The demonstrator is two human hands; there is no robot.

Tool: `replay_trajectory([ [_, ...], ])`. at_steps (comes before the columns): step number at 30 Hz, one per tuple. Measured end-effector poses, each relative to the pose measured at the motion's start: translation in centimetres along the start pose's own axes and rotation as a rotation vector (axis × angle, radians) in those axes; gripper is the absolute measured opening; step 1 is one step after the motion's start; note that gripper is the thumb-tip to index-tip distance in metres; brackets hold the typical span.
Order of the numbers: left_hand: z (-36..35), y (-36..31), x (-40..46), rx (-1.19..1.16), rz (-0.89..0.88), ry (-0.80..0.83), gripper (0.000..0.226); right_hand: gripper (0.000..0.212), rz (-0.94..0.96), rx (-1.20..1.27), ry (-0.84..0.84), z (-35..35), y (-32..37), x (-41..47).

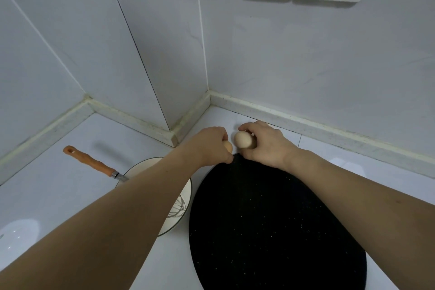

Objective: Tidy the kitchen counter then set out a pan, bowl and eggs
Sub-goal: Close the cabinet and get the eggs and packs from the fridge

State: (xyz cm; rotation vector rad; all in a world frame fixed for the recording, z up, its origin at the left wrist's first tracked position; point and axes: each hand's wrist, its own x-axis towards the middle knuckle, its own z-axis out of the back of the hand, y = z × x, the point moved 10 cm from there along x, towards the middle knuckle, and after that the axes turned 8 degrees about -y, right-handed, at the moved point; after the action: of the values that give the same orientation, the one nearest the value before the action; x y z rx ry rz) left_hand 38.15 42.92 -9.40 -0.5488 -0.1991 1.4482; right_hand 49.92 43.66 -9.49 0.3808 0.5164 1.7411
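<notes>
Left hand [213, 145] gripping an egg [227, 146] at frame centre, right hand [264, 142] holding a paler egg [242, 139] beside it, black pan [270, 231] below, bowl [182, 219] with whisk [177, 208] lower left

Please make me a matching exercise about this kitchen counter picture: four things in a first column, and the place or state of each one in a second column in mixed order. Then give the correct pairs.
Column 1
1. pale beige egg
2. darker orange-brown egg
3. metal wire whisk
4. round black speckled pan

Column 2
A. lies inside the white round bowl
B. held by the right hand
C. flat on the white counter, right of the bowl
D. held by the left hand, mostly hidden

Pairs: 1-B, 2-D, 3-A, 4-C
</notes>
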Motion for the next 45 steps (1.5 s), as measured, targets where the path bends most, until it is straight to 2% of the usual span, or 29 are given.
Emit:
replay_trajectory([
  [16,0.3,0.4,-0.6,0.011,0.002,0.003,0.063,0.081,0.026,0.004,-0.044,0.8,0.4,-0.7],
  [24,0.7,0.4,-1.0,0.051,-0.008,-0.006,0.071,0.084,0.06,-0.036,-0.09,1.9,0.2,-1.4],
  [29,2.7,-1.5,-1.9,0.215,-0.069,-0.117,0.054,0.082,0.063,-0.048,-0.153,3.9,0.2,-2.7],
  [33,3.9,-4.0,-3.7,0.334,-0.12,-0.196,0.052,0.081,0.055,-0.065,-0.197,6.2,0.5,-5.1],
  [40,6.1,-10.0,-9.1,0.359,-0.213,-0.339,0.052,0.074,0.019,-0.083,-0.301,11.5,0.7,-11.9],
  [45,6.6,-15.1,-15.1,0.355,-0.259,-0.416,0.051,0.073,-0.013,-0.067,-0.315,14.6,0.8,-18.6],
])
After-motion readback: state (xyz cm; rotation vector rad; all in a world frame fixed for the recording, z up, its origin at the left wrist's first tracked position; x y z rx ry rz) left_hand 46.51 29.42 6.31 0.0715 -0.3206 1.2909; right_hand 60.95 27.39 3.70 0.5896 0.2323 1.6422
